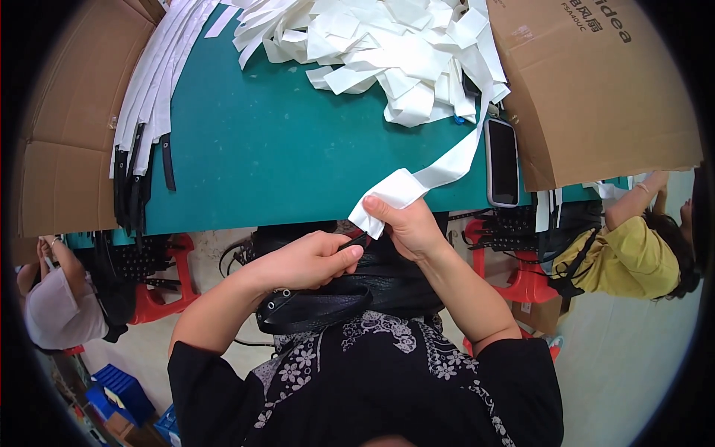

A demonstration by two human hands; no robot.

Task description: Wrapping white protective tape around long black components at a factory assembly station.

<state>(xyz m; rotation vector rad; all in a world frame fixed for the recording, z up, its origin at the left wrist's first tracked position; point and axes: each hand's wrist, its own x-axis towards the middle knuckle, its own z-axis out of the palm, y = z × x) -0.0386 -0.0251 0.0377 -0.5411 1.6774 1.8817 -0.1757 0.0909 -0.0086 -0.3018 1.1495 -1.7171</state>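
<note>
Gripping black belt (359, 241) in left hand (316, 258), pinching white strip (395, 191) in right hand (411, 226), just off bench (275, 149) edge; cannot tell whether joined yet. Farther left, count white-covered belts (151, 104) as likely done. Beyond, judge plenty left from heap of loose strips (387, 56).

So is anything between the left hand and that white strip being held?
Only a bit of black strap, poking from the left hand toward the white strip. Nothing else visible stands between them; the right hand pinches the strip.
</note>
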